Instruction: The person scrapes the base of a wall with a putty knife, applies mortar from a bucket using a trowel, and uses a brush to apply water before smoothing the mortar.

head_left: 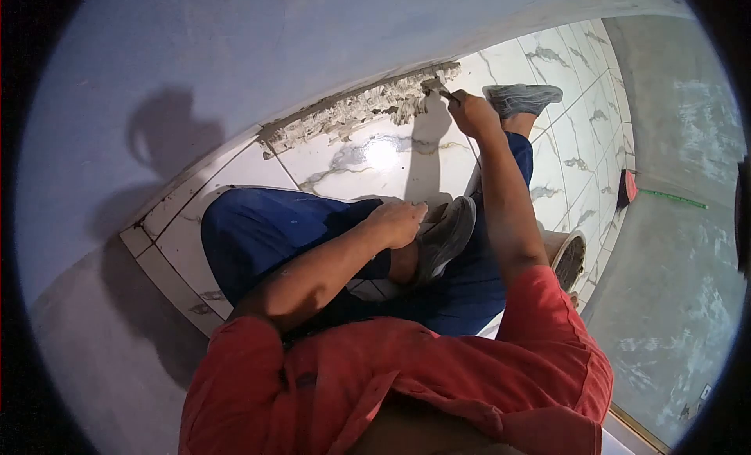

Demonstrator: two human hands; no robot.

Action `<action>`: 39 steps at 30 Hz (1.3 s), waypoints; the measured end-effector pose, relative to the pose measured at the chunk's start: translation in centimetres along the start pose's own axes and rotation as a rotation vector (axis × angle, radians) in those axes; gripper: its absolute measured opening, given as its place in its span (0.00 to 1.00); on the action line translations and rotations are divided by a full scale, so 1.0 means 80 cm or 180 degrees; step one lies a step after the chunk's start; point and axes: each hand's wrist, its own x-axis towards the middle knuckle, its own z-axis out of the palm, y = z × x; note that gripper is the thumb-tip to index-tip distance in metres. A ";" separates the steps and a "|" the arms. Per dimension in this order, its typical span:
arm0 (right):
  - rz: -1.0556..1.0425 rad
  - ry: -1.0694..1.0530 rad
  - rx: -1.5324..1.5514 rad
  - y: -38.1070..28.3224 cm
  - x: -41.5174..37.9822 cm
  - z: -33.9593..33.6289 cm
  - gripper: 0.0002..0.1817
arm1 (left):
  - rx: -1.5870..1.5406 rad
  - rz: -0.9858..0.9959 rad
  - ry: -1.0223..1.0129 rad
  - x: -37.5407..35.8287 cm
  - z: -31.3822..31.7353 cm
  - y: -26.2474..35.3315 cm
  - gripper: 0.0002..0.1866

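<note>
My right hand (475, 115) is closed around the handle of a small trowel (435, 86), whose blade touches the floor at the right part of a rough strip of grey mortar (344, 117). The strip runs along the foot of the wall, over the edge of the white marbled tiles (313, 161). My left hand (400, 223) is closed beside my shoe (450, 236), near my bent leg; whether it holds anything is hidden.
A bucket (565, 258) stands at my right side. Beyond the tiles, a red object (628, 187) lies near a thin green strip (673, 198) on the grey surface. The pale wall (258, 48) rises ahead. My other shoe (524, 100) rests right of the trowel.
</note>
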 end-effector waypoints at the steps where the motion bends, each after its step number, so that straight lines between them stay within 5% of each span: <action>1: 0.0020 -0.0012 0.0002 -0.002 -0.001 -0.005 0.21 | -0.0009 0.0050 0.0006 -0.002 0.004 0.001 0.16; 9: 0.0080 0.0157 -0.0044 -0.010 -0.005 0.008 0.20 | -0.0109 0.0013 0.0069 0.001 0.011 -0.006 0.15; 13: -0.0403 0.0171 -0.0124 0.032 0.000 0.011 0.19 | -0.0046 -0.0058 -0.0108 0.000 0.006 -0.001 0.16; 28: 0.0199 0.0167 0.0039 -0.069 -0.017 0.020 0.21 | 0.0160 0.0064 -0.0001 -0.003 0.005 -0.001 0.20; 32: 0.0136 0.0067 0.0259 -0.083 -0.048 0.025 0.21 | 0.0099 -0.0107 0.0081 -0.007 -0.006 0.001 0.18; 35: -0.0099 0.0239 0.0361 -0.128 -0.070 0.022 0.20 | 0.0361 -0.0103 -0.0456 -0.025 -0.011 0.009 0.14; 39: -0.0098 0.0212 0.0196 -0.170 -0.050 0.056 0.22 | 0.0220 -0.0235 -0.0046 -0.053 0.004 0.009 0.12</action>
